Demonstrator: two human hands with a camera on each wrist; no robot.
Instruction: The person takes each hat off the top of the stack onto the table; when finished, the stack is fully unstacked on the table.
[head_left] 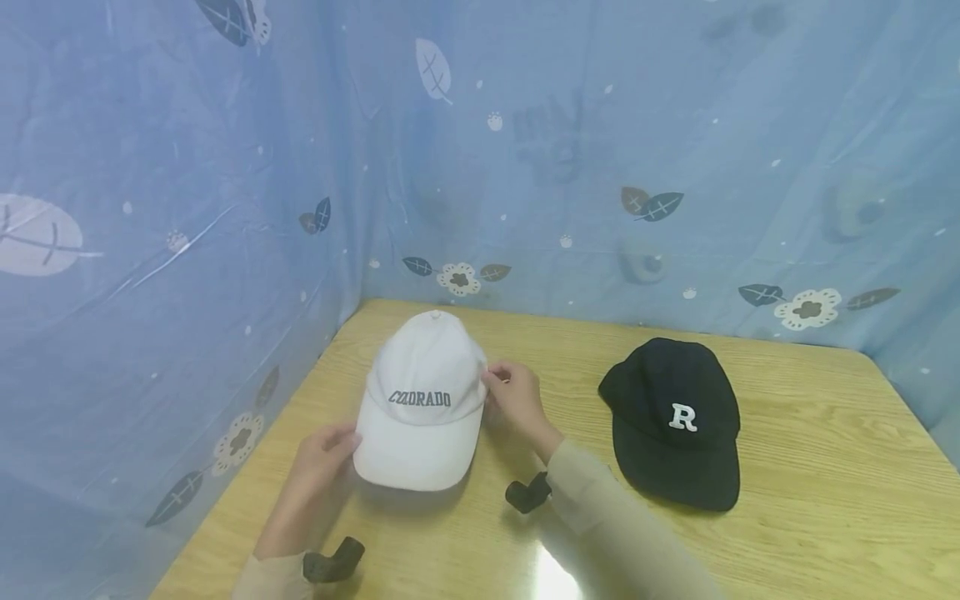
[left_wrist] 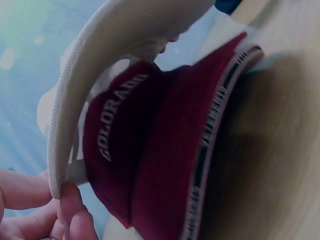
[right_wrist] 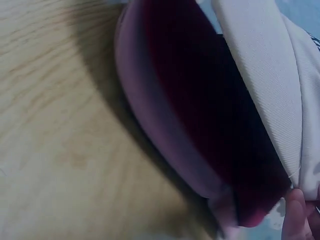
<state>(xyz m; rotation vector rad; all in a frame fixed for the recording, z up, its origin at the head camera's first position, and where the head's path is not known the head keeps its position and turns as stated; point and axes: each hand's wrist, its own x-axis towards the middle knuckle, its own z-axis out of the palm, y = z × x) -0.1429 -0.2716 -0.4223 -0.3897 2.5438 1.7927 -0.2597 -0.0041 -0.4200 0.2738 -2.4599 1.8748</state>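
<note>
A white baseball cap (head_left: 422, 454) marked COLORADO is held tilted up, its brim toward me, between both hands. The left hand (head_left: 321, 457) pinches the brim's left edge between thumb and fingers. At the cap's right side, the right hand (head_left: 519, 398) pinches the fabric near where brim and crown meet. Under the white cap, in the left wrist view, sits a maroon cap (left_wrist: 167, 140) with the same word in pale letters. Below its brim shows a lettered brim edge (left_wrist: 204, 150); a pink brim (right_wrist: 142, 107) appears there in the right wrist view. The head view hides these lower caps.
A black cap (head_left: 678, 417) with a white R lies on the wooden table (head_left: 825, 433) to the right. Blue patterned sheeting (head_left: 562, 167) hangs behind and on the left. Dark wrist-worn pieces (head_left: 333, 562) show at both sleeves.
</note>
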